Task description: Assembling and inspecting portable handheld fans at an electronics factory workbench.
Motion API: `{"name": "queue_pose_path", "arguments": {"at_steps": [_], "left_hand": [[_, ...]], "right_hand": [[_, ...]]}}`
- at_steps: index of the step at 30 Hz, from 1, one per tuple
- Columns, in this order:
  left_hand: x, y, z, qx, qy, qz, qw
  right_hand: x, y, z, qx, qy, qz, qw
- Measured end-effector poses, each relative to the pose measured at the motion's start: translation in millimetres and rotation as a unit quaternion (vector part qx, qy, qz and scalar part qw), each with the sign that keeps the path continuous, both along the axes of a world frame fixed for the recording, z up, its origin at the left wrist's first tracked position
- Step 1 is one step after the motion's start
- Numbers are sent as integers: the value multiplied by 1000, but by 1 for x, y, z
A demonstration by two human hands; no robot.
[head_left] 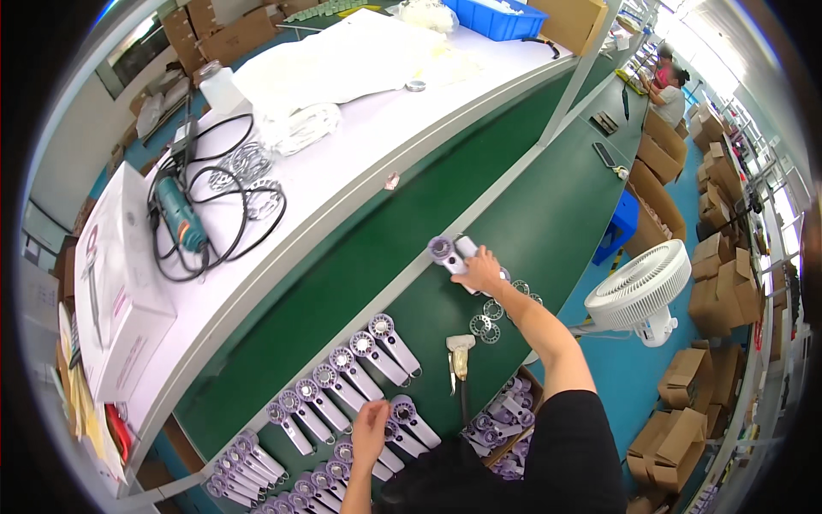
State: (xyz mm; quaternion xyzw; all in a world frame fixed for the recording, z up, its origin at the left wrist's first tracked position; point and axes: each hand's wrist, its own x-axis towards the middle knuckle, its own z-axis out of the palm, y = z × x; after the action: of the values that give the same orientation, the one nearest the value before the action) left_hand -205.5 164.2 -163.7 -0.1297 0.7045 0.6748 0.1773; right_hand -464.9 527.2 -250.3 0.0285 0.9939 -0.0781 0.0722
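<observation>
My right hand (481, 272) reaches far over the green bench and grips a purple-and-white handheld fan (442, 249). At least one more light-coloured fan body lies close against it, partly hidden by the fingers. My left hand (371, 426) is nearer to me, its fingers curled together beside the round head of another handheld fan (402, 408); whether anything sits in them is hidden. Rows of similar handheld fans (344, 361) lie side by side along the bench on the left. Several clear ring-shaped parts (490, 309) are scattered just nearer than my right hand.
A pale-headed mallet (461, 343) lies mid-bench, near an open box (535, 390) of fans. Right of the bench stands a white desk fan (638, 287). A corded green power tool (180, 214) rests on the white shelf (368, 128). Two people sit farther along.
</observation>
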Motion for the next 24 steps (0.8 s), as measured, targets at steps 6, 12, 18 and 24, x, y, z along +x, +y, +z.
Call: {"name": "queue_pose_path", "arguments": {"at_steps": [6, 12, 18, 24], "left_hand": [[4, 33, -2, 74, 32, 40, 996], [20, 54, 25, 209, -74, 165, 961], [85, 44, 29, 191, -75, 210, 956], [113, 23, 34, 203, -82, 209, 953]], "right_hand": [[102, -115, 89, -109, 51, 154, 981], [224, -171, 137, -206, 26, 257, 944], [296, -180, 144, -252, -86, 254, 930], [307, -151, 129, -283, -88, 279, 913]]}}
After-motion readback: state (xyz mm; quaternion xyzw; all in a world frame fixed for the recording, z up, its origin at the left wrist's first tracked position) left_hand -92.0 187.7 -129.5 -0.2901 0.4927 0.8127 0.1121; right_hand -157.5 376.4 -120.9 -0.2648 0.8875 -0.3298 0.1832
